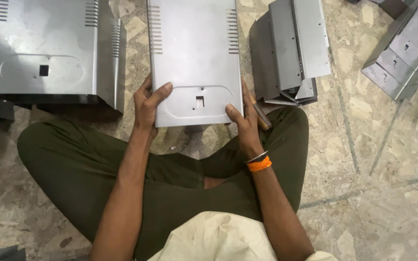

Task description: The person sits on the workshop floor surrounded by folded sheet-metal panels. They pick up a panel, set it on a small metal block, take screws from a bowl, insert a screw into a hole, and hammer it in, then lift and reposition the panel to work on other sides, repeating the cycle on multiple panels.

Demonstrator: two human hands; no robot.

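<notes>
A grey sheet-metal cover panel (pixel 194 53) with vent slots along both sides and a small square hole near its lower end lies in front of my crossed legs. My left hand (pixel 148 104) grips its lower left edge, thumb on top. My right hand (pixel 245 121) grips the lower right edge, thumb on the panel face, and also holds a thin brown-handled tool (pixel 261 116) against the palm. An orange band sits on my right wrist.
A similar grey cover (pixel 49 48) lies at the upper left. A stack of folded metal panels (pixel 293 48) leans at the upper right, more metal housings (pixel 405 48) at the far right. The floor (pixel 373 159) is mottled stone tile.
</notes>
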